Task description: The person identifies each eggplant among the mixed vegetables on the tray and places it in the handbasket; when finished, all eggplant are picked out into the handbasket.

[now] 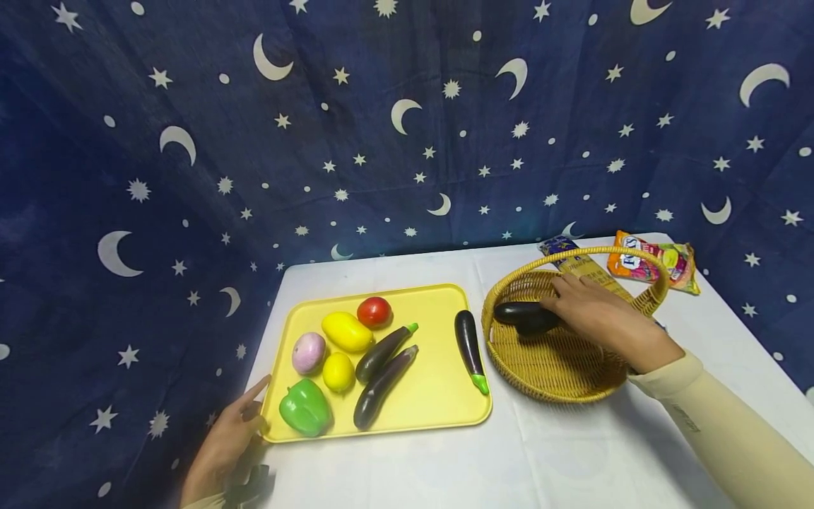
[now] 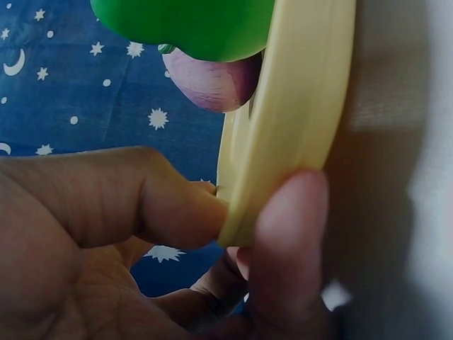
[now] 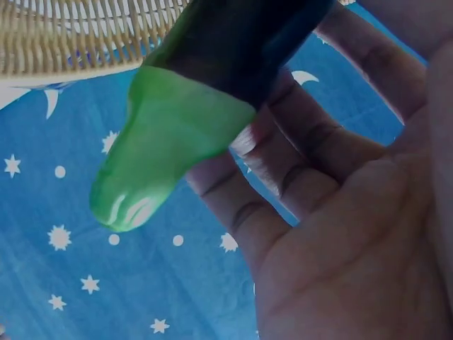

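Observation:
My right hand (image 1: 594,318) reaches under the handle of the wicker basket (image 1: 547,385) and holds a dark eggplant (image 1: 518,312) inside it. The right wrist view shows the green cap of that eggplant (image 3: 166,134), with fingers curled behind its dark body. At the near left corner of the yellow tray (image 1: 439,396), my left hand (image 1: 225,442) pinches the rim between thumb and finger, seen closely in the left wrist view. A green bell pepper (image 1: 305,408) and a purple onion (image 1: 309,353) lie nearest that hand.
On the tray also lie a yellow mango (image 1: 347,332), a lemon (image 1: 338,372), a tomato (image 1: 374,312), two eggplants side by side and another eggplant (image 1: 467,344) along the right rim. Behind the basket are snack packets (image 1: 683,265). A starry dark blue cloth (image 1: 381,198) hangs behind the table.

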